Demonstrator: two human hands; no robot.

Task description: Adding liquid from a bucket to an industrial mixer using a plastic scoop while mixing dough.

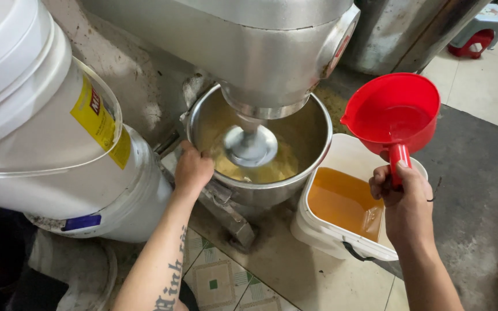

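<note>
My left hand (193,168) grips the rim of the steel mixer bowl (312,151), steadying it. To its right, my right hand (400,194) is closed on the red scoop (392,112) handle, held level above the white bucket (324,233) of amber liquid.

Round steel mixing bowl (317,151) centre, under grey mixer head (249,46); stacked white plastic buckets (47,150) left; white oil-filled pail (341,230) right, near.

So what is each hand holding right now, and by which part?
The right hand holds the red scoop by its handle. The left hand grips the rim of the metal mixing bowl.
</note>
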